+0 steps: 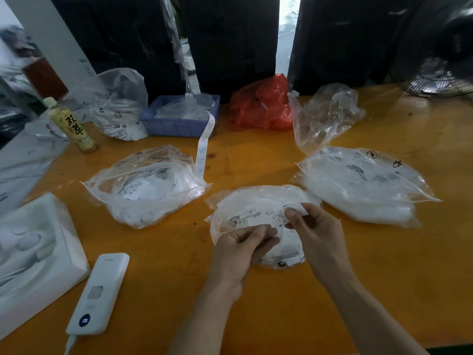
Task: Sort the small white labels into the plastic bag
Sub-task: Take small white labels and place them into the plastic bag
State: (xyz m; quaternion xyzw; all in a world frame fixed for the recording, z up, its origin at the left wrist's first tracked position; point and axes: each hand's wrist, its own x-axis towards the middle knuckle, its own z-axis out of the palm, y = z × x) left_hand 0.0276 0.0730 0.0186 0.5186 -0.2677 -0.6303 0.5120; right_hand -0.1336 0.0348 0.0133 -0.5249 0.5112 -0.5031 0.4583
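A flat clear plastic bag (256, 201) with small white labels (252, 213) lies in the middle of the orange table (281, 303). Over it my right hand (317, 237) pinches a white printed label (294, 210) between thumb and fingers. My left hand (243, 244) hovers over the bag's near left part, its fingers curled on a white label (258, 221) at the bag. A fuller bag of labels (146, 185) lies to the left. Another full clear bag (363, 185) lies to the right.
A blue tray (179, 124) with a hanging label strip (204, 144) stands at the back, beside a red bag (261, 106) and an empty clear bag (325, 114). At left are a drink bottle (71, 124), a white power bank (99, 293) and a white foam box (33, 252). A fan (435, 70) stands far right.
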